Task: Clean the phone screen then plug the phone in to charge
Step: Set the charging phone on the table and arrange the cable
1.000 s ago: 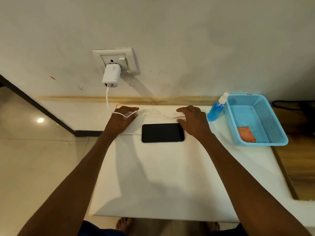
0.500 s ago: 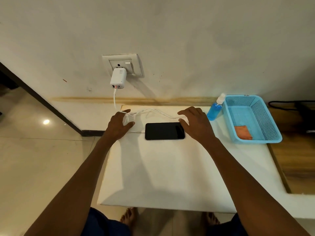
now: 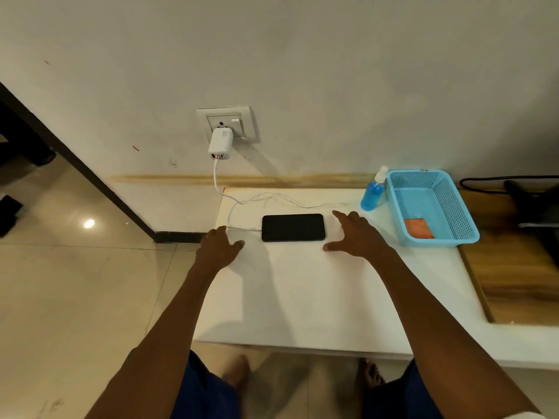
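Observation:
A black phone (image 3: 292, 227) lies flat, screen up, near the far edge of the white table (image 3: 302, 297). A white cable (image 3: 272, 197) runs from the white charger (image 3: 220, 145) in the wall socket (image 3: 225, 122), loops over the table and reaches the phone's left end. My left hand (image 3: 219, 247) hovers left of the phone, fingers apart, holding nothing. My right hand (image 3: 358, 234) is spread just right of the phone, apart from it and empty.
A blue spray bottle (image 3: 374, 192) stands at the table's far right beside a light-blue plastic basket (image 3: 453, 213) that holds an orange cloth (image 3: 418, 228). Wooden surface and black cables lie to the right; tiled floor is on the left.
Both hands have let go of the cable and drawn back toward me. The cable now lies loose on the table, running to the phone's left end.

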A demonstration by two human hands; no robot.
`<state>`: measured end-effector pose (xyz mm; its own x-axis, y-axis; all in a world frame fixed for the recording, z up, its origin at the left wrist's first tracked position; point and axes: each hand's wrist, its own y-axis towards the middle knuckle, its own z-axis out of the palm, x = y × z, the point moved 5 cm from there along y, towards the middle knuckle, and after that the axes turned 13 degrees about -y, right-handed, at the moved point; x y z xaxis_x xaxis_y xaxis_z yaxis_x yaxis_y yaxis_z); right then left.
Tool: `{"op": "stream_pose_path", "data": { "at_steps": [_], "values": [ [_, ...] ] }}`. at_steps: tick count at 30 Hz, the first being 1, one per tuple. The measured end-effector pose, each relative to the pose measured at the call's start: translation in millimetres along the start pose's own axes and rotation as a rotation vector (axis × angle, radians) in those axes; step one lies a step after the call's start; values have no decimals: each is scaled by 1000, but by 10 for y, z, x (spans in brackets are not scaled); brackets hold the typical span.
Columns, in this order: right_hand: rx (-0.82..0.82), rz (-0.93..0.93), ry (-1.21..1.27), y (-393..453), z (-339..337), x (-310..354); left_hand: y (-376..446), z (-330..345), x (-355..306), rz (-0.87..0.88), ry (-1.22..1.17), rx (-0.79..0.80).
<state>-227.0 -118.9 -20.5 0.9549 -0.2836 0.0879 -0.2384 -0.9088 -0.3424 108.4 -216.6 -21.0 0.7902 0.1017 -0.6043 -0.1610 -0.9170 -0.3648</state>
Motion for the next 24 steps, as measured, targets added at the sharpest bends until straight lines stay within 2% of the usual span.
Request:
{"op": "stream_pose_path", "data": {
  "at_steps": [3,6,24],
  "values": [
    [85,-58,-11,104,22,5,-37,107,-13,4,120,23],
    [91,-89,13,187,23,13,-26,136,-15,-5,192,-7],
    [-3,-83,44,218,52,-4,-24,68,-25,-10,126,-12]
  ]
}}
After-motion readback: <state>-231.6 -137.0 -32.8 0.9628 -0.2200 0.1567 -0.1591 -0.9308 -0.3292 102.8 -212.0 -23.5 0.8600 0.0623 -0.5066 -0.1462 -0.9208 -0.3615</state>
